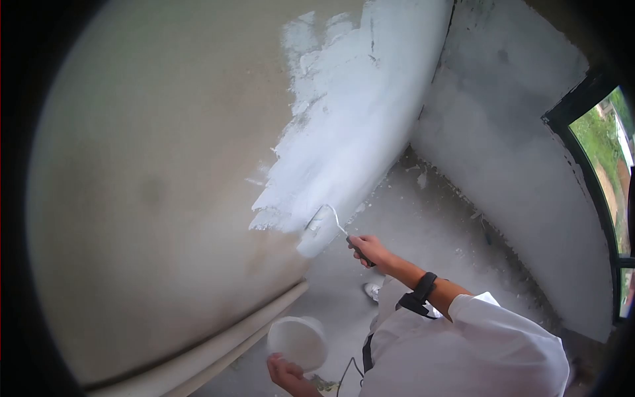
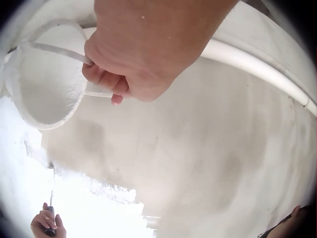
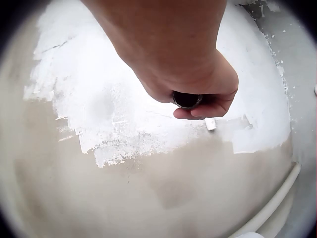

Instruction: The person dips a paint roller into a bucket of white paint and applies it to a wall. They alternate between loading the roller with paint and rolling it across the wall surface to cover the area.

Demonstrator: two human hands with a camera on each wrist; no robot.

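The right hand point(image 1: 370, 251) grips the dark handle point(image 1: 360, 253) of a paint roller, whose head point(image 1: 319, 218) lies against the lower edge of the white paint point(image 1: 344, 126) on the wall. In the right wrist view the right hand point(image 3: 198, 84) hides most of the roller; a bit of its white end point(image 3: 210, 124) shows. The left hand point(image 1: 288, 374) holds a white bucket point(image 1: 297, 341) low beside the wall. Its fingers curl round the bucket's handle point(image 2: 59, 51) in the left wrist view, where the left hand point(image 2: 133, 64) is close to the camera.
Bare beige wall point(image 1: 159, 165) spreads left of the paint. Pale pipes point(image 1: 218, 344) run along the wall's foot. A grey wall point(image 1: 503, 112) with a dark-framed window point(image 1: 605, 152) stands at the right. A shoe point(image 1: 372, 291) shows on the grey floor point(image 1: 423, 225).
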